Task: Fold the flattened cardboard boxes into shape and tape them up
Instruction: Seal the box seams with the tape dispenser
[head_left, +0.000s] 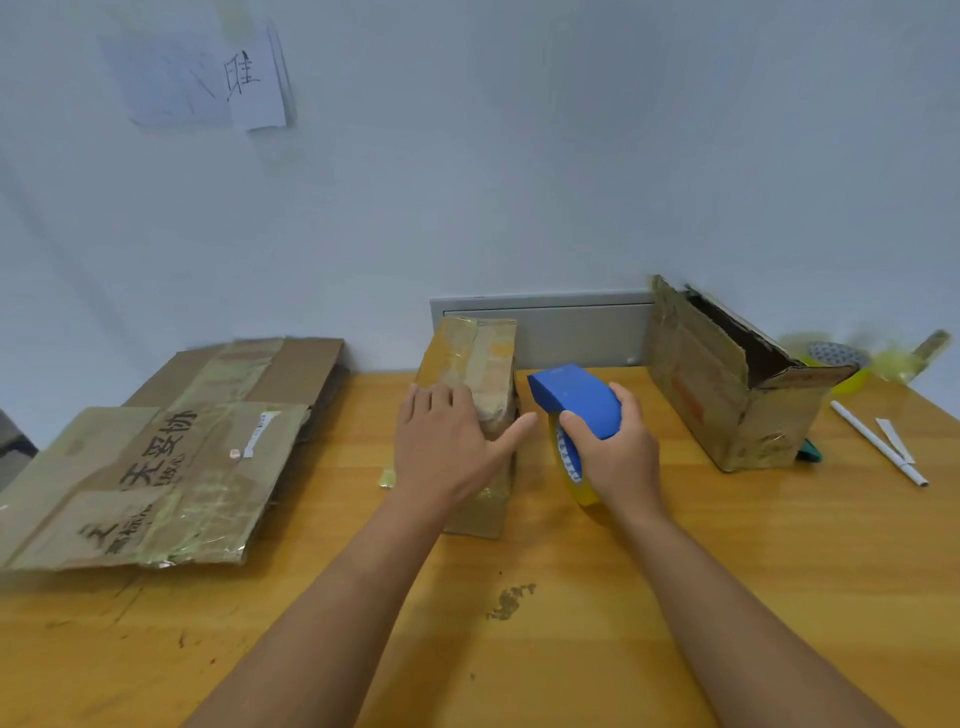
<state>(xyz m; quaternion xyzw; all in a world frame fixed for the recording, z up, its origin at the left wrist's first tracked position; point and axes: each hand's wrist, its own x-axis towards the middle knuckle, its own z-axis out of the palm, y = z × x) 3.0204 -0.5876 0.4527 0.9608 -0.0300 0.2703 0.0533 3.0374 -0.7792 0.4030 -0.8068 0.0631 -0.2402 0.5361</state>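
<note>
While my left hand (447, 441) lies flat with straight fingers on top of the small box (478, 395), my right hand (615, 447) is curled round the blue tape gun (576, 400), gripping it just right of that box. The yellow roll (574, 475) hangs under the gun, close to the table (675, 597); I cannot tell whether it touches. The small box stands mid-table, its far end near the grey panel (576, 332) on the wall.

To the left, flattened boxes (156, 467) lie stacked, the top sheet marked with black characters and old tape, reaching the table's left edge. To the right an open box (727, 395) lies on its side, well apart from my right hand. Behind it sit a yellow dish (841, 364) and something blurred; beside its near corner a green thing (809, 451) pokes out, and a white pen (878, 444) and paper scrap (893, 439) lie near the right edge.

Bare tabletop runs between the gun and the open box, and the whole near part of the table holds only my forearms and a stain (511, 600). Papers (208, 78) hang on the wall.
</note>
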